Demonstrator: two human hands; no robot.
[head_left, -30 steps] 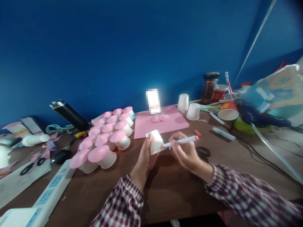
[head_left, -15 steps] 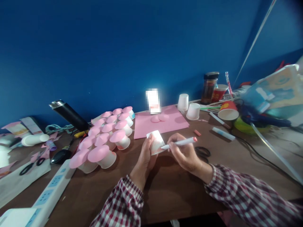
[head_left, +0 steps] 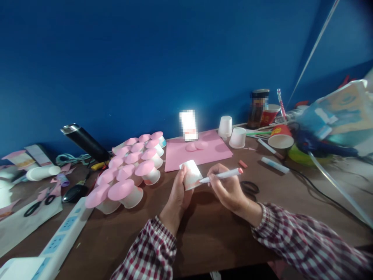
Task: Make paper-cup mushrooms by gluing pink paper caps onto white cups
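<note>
A white paper cup (head_left: 192, 175) is held tilted by my left hand (head_left: 180, 191), whose thumb and fingers wrap its left side. Faint orange-red marks show near the cup's lower rim. My right hand (head_left: 225, 186) grips a white marker (head_left: 223, 175) with a red end, its tip at the cup's right edge. Behind the cup lies pink paper (head_left: 177, 157) with two pink paper circles (head_left: 196, 146) on it. Several cups topped with pink cones (head_left: 124, 188) stand to the left. Two plain white cups (head_left: 237, 138) stand upside down at the back right.
A power strip (head_left: 62, 233), black mouse (head_left: 75, 193) and black flask (head_left: 84, 140) are on the left. On the right are a red marker cap (head_left: 243, 163), scissors (head_left: 251, 187), loose markers (head_left: 275, 165), red cups (head_left: 280, 136), a dark jar (head_left: 258, 111) and a cable.
The cup has shifted very slightly left in my left hand. The marker tip and my right hand have moved a little to the right.
</note>
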